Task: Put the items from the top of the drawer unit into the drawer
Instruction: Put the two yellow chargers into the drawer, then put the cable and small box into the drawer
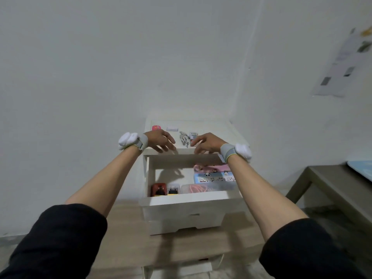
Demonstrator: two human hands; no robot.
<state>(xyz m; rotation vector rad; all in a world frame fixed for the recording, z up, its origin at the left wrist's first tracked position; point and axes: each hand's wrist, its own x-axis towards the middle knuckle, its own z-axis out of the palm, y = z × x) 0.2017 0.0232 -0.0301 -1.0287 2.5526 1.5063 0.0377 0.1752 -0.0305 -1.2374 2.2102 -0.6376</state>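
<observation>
Left hand (161,140) and right hand (207,142) hover open, empty, over the drawer unit's (231,133) front edge; open drawer (189,206) below.

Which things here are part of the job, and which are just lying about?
Job:
- red packet, white box, coiled cable, small charger on the drawer unit
- open drawer
- left hand, right hand, both empty

Lying about:
- side table
- paper on wall

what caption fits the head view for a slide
Both hands, left hand and right hand, empty, hover over small items atop the white drawer unit, open drawer below.
</observation>
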